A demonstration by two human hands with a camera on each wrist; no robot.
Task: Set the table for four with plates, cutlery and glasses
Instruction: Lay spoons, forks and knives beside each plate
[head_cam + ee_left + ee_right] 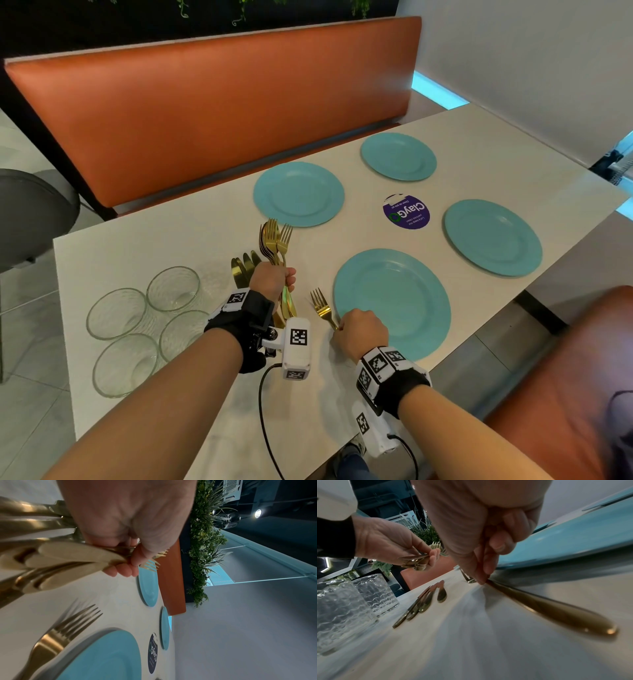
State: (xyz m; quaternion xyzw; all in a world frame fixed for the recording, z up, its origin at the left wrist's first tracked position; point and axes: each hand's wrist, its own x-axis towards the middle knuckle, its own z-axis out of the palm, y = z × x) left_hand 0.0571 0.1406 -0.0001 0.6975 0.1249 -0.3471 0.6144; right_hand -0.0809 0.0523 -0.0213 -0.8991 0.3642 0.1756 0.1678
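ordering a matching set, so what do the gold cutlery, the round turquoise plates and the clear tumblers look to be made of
Gold cutlery: probably metal with a polished gold-tone finish; the handle shows bright highlights.
Round turquoise plates: a smooth, opaque, softly glossy surface; glazed ceramic or melamine, the look cannot settle which.
Clear tumblers: transparent with a wavy embossed pattern; likely pressed glass, though clear plastic is possible.

**Around the table**

An orange padded bench runs along the far side. A round purple sticker lies on the tabletop. A grey chair stands left. Green foliage hangs above the bench.
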